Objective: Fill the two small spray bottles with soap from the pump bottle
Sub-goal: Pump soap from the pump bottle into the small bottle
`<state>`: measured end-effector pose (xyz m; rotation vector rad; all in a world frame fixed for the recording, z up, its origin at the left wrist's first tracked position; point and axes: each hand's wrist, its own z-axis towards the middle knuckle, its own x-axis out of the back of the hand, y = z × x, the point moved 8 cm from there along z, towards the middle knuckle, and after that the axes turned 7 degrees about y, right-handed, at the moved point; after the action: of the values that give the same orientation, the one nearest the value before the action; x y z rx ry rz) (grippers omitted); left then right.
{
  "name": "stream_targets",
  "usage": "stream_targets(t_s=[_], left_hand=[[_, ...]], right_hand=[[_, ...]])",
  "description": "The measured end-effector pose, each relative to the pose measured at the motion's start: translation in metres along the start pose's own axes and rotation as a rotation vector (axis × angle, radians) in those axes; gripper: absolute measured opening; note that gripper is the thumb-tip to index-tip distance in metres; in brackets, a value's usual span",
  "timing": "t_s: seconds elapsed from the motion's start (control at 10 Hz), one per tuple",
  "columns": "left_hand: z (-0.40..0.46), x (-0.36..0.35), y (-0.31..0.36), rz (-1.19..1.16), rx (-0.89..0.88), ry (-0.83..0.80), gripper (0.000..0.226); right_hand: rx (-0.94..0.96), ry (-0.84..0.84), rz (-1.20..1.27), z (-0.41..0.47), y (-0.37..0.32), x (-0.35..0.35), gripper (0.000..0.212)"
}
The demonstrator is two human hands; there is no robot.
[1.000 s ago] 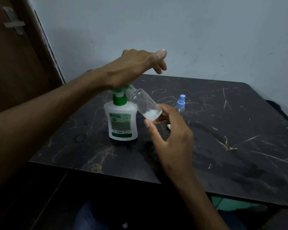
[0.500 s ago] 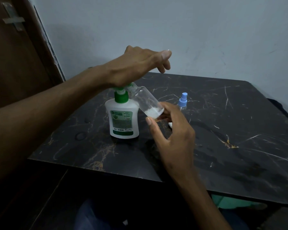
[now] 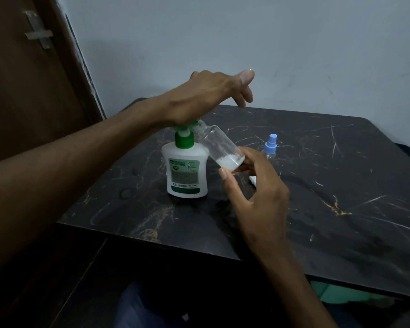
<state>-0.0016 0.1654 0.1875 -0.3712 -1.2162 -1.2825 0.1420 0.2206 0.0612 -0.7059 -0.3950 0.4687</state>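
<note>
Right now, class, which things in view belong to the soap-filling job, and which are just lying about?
Job: white green-capped pump bottle; tilted clear small bottle; blue-capped spray bottle; left hand; right hand.
Lying about: metal door latch; green cloth.

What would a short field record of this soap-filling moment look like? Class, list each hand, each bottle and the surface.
left hand: pressing pump bottle top, fingers straight
right hand: grip on tilted clear bottle
clear bottle: mouth at nozzle, some white soap at its base
second spray bottle: upright, blue cap on
surface: dark marble table
</note>
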Motion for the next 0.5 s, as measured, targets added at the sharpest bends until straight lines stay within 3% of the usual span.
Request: stream_targets(t_s=[0.3,0.5], left_hand=[[0.0001,-0.0034,-0.0011,-0.015,0.028,-0.027,0.068],[0.0003,-0.0074,0.003,0.161,0.019,-0.067,0.076]], right_hand=[[0.01,0.007,0.01,0.0,-0.0005,0.0003,0.041],[0.004,0.002,0.008,-0.0007,0.0013,-0.0003,0.041]])
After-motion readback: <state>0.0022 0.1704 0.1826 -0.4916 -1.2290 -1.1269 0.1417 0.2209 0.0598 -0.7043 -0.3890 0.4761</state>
